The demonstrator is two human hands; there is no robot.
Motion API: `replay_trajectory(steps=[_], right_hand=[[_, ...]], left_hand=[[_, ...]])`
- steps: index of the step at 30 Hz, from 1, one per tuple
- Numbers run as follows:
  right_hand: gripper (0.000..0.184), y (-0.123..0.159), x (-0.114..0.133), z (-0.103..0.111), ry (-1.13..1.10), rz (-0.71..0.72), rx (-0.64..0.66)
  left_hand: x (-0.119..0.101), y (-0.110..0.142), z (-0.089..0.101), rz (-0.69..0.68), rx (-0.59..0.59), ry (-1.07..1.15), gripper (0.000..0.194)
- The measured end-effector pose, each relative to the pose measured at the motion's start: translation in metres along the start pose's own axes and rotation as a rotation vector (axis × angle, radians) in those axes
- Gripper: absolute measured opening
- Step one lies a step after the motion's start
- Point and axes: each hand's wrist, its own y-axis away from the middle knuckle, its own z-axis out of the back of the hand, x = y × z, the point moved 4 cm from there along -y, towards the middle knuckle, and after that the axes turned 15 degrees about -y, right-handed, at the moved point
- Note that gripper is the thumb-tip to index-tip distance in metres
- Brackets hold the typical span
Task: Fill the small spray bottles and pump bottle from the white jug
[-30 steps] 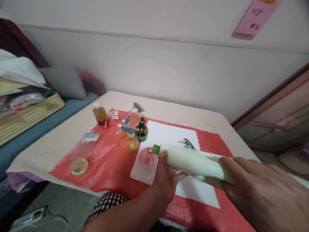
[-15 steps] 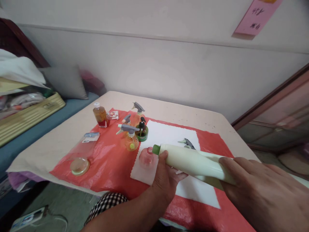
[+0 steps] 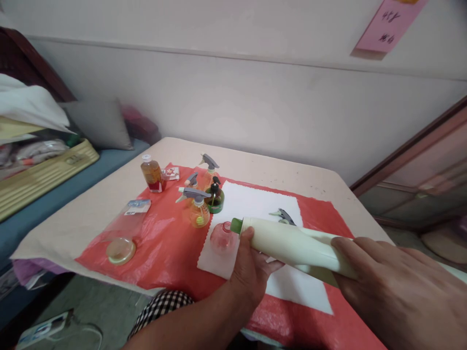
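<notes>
A long pale-green plastic jug [image 3: 288, 240] lies nearly level in front of me, its green neck end [image 3: 236, 225] pointing left. My right hand [image 3: 394, 287] is wrapped around the jug toward its rear. Under its front end, my left hand [image 3: 250, 262] supports the jug, thumb pressed on its side near the neck. A round see-through pink bottle [image 3: 222, 238] with no sprayer on it stands on a white sheet [image 3: 251, 197]. The green end meets or nearly meets this bottle's mouth; whether liquid flows I cannot tell. Behind the jug lies a loose grey trigger sprayer [image 3: 284, 216].
Left of the sheet stand several trigger spray bottles [image 3: 199, 214] and a dark pump bottle [image 3: 215, 194] in a green dish. An amber bottle [image 3: 152, 175], a clear plastic pouch [image 3: 127, 221] and a round clear container [image 3: 120, 250] rest farther left on the red cloth [image 3: 164, 257].
</notes>
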Motion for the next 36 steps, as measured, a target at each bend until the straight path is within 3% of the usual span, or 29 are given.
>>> replay_trajectory(steps=[36], right_hand=[[0.012,0.0008,-0.0015,-0.0004,-0.031,-0.001,-0.005]], left_hand=[[0.0023,-0.0024,0.002,-0.004,0.014,0.005,0.059]])
